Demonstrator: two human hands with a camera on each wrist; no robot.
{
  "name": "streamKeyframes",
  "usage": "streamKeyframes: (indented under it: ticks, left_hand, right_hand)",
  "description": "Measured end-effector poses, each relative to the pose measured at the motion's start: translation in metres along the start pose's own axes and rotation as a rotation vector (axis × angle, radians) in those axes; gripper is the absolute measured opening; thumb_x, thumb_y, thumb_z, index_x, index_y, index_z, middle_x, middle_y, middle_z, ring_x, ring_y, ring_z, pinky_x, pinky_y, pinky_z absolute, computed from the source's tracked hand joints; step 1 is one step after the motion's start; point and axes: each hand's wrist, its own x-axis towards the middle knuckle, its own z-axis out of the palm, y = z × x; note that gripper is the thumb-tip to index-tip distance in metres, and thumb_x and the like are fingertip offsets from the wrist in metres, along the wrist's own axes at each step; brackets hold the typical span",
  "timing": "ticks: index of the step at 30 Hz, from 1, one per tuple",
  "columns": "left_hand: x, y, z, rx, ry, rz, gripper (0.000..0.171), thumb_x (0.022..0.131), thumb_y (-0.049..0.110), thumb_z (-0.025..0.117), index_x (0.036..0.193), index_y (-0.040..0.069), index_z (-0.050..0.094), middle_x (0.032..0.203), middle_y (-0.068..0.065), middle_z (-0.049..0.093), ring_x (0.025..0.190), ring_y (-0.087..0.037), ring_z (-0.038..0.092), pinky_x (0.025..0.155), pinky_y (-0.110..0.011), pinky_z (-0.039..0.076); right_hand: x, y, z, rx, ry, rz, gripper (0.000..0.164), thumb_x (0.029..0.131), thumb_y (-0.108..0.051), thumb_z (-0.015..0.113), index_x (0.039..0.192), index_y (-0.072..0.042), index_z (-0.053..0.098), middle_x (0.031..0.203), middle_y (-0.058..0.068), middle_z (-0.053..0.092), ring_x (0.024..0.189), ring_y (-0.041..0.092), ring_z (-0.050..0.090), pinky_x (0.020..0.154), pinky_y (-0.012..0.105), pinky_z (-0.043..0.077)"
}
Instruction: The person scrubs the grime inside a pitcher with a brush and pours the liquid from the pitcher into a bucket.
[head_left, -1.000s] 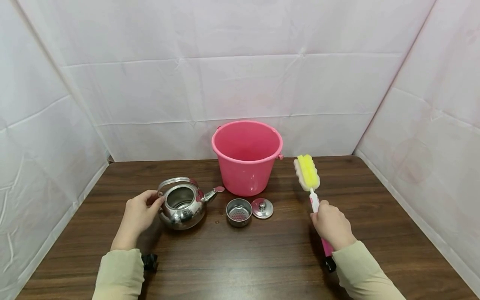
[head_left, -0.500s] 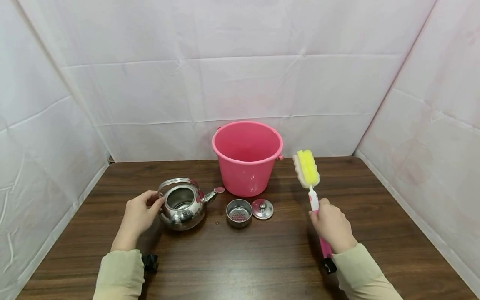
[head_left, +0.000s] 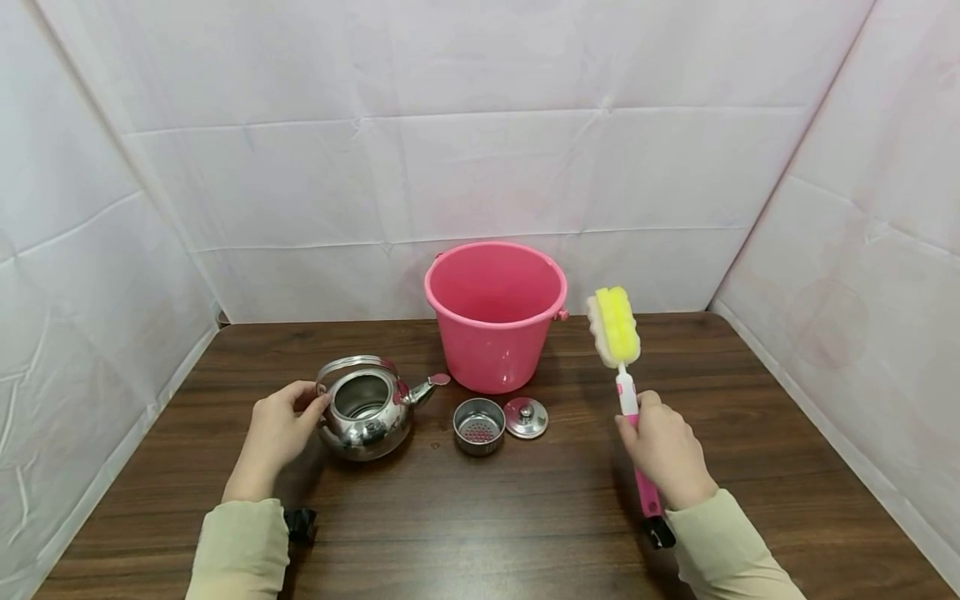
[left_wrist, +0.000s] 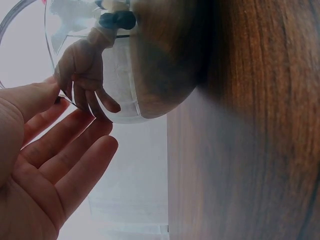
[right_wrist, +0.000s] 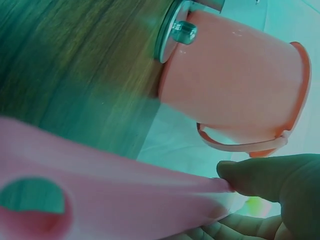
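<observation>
At the left, a shiny steel teapot (head_left: 365, 425) stands lidless on the table, its spout aimed right. My left hand (head_left: 281, 425) pinches it at the handle's base with thumb and index finger; in the left wrist view the other fingers (left_wrist: 85, 170) lie extended along its side. My right hand (head_left: 663, 446) grips the pink and white handle of a sponge bottle brush (head_left: 617, 327), holding the yellow and white sponge head up and away from me. That pink handle (right_wrist: 125, 185) fills the lower part of the right wrist view, between thumb and fingers.
A pink bucket (head_left: 495, 358) stands at the back centre. In front of it sit a perforated steel strainer (head_left: 478, 427) and a round steel lid (head_left: 526, 418) with a knob, side by side on the dark wooden table (head_left: 480, 533). White sheeting (head_left: 480, 167) surrounds the table's back and sides.
My right hand has tilted the bottle brush slightly, so its sponge head has risen and moved a little farther away. The left hand and the teapot have stayed in place.
</observation>
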Motion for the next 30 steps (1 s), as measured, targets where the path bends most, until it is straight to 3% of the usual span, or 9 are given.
streamKeyframes:
  ticks: [16,24,30]
  left_hand:
    - [0.000,0.000,0.000,0.006,0.015,0.021,0.020,0.093,0.012,0.060,0.105,-0.003,0.063,0.093,-0.021,0.068,0.083,-0.030,0.069,0.067,-0.036,0.057]
    - [0.000,0.001,-0.001,0.046,0.010,0.018,0.019,0.093,0.017,0.061,0.101,0.001,0.065,0.087,-0.014,0.070,0.078,-0.023,0.067,0.068,-0.034,0.052]
    - [-0.001,0.001,-0.001,0.041,0.009,0.021,0.020,0.093,0.015,0.060,0.104,-0.001,0.064,0.092,-0.019,0.069,0.084,-0.029,0.068,0.071,-0.040,0.055]
  right_hand:
    - [-0.002,-0.008,-0.001,0.020,0.073,-0.065,0.038,0.087,-0.023,0.064,0.110,0.005,0.053,0.076,0.014,0.060,0.060,0.028,0.057,0.047,0.040,0.043]
    - [-0.003,-0.011,0.000,0.029,0.125,-0.112,0.038,0.087,-0.023,0.065,0.111,0.004,0.054,0.078,0.014,0.061,0.061,0.028,0.057,0.049,0.042,0.045]
    - [-0.005,-0.015,-0.001,0.039,0.134,-0.131,0.038,0.087,-0.023,0.066,0.111,0.003,0.054,0.076,0.012,0.059,0.060,0.024,0.054,0.049,0.039,0.043]
